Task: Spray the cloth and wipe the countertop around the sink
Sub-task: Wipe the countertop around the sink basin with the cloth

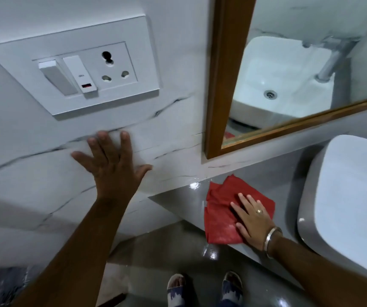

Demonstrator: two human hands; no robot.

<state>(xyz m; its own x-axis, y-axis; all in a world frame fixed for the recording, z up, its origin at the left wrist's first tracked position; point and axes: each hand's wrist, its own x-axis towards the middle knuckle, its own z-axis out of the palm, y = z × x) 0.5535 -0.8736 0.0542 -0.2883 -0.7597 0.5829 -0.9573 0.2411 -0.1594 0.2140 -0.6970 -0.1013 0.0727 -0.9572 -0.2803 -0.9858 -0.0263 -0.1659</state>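
My right hand point(252, 220) presses flat, fingers spread, on the red cloth point(222, 218) at the countertop point(178, 197) end; left hand point(111, 162) splayed on the wall tile point(34, 173) — the cloth's overhanging edge could slip off.

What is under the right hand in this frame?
The red cloth lies flat under the right hand, on the grey countertop left of the sink. The counter surface beneath the cloth is covered.

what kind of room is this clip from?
Most likely a bathroom vanity. A white countertop basin with a drain sits on a grey counter, a wood-framed mirror hangs above it, and the wall is marble-look tile.
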